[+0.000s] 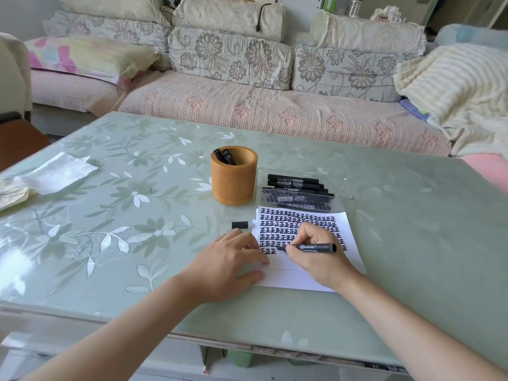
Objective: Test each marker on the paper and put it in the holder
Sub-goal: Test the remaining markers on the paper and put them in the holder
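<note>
Crumpled white tissue [59,171]: lies on the table, well apart to the left of the left fingers.
Left hand [228,262]: palm down, fingers straight and slightly spread, holding nothing. The fingertips press the paper's left edge, and the thumb lies by its lower left corner.
Small black marker cap [239,225]: lies on its side just beyond the left fingertips and just beside the paper's left edge, touching neither.
Round orange-brown holder [233,185]: stands upright beyond the cap, farther from the left fingers.
Black markers in the holder [226,156]: lean against its left inner wall, which hides their lower parts.
White sheet of paper [291,279]: lies under both hands. Rows of black characters fill its upper part, and the part nearest the wrists is blank.
Right hand [316,257]: fingers curled round the marker, covering part of the written rows.
Black marker with white print [316,247]: pinched in the right fingers, its tip on the paper at the end of the last row and its back end pointing right.
Clear plastic tray [345,181]: sits beyond the right fingers, just right of the holder, its near edge over the paper's top.
Loose black markers [294,182]: lie side by side in the tray.
Pale green leaf-patterned table [412,215]: bears everything.
Floral-covered sofa [247,111]: stands behind the table.
</note>
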{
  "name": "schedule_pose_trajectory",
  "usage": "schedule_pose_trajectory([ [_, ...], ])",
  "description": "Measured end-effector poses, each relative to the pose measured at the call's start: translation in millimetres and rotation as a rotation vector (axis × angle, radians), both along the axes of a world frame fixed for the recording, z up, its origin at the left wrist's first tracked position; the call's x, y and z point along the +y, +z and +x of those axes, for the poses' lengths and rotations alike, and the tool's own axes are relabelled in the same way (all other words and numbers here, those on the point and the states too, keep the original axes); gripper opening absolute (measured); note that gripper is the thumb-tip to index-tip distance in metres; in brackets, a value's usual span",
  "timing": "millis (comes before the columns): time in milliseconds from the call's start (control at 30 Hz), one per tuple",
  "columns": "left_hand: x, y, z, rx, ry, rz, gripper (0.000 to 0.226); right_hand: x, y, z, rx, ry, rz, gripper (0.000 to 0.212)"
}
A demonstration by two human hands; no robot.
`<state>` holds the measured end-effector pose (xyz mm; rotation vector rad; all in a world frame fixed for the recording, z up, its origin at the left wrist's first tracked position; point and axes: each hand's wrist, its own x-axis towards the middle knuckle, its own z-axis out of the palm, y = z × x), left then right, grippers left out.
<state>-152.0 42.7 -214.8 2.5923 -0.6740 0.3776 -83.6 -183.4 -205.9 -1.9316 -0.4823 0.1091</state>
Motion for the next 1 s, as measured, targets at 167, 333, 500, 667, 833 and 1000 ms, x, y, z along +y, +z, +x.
schedule_pose_trajectory([
  [167,0.0,-0.1,-0.8,0.006,0.003,0.0,0.023,-0.6,-1.5,-0.2,-0.023,0.002,-0.035,0.03],
  [333,-0.1,1.1,-1.1,0.014,0.011,0.007,0.024,0.0,-1.4,1.1,-0.015,0.0,-0.047,0.028],
  [500,-0.4,1.5,-1.0,0.018,0.017,0.012,0.025,-1.0,-0.3,0.5,-0.044,0.009,-0.042,0.031],
  [667,-0.2,1.4,-1.5,0.022,0.02,0.01,0.024,-0.9,-2.9,1.1,-0.061,0.031,-0.055,0.026],
  [833,0.0,0.2,-1.1,0.026,0.024,0.011,0.025,-3.0,-0.2,0.6,-0.048,0.037,-0.033,0.023],
  [1000,-0.9,0.9,-1.0,0.028,0.03,0.015,0.025,-0.6,0.9,-0.4,-0.04,0.038,-0.036,0.023],
])
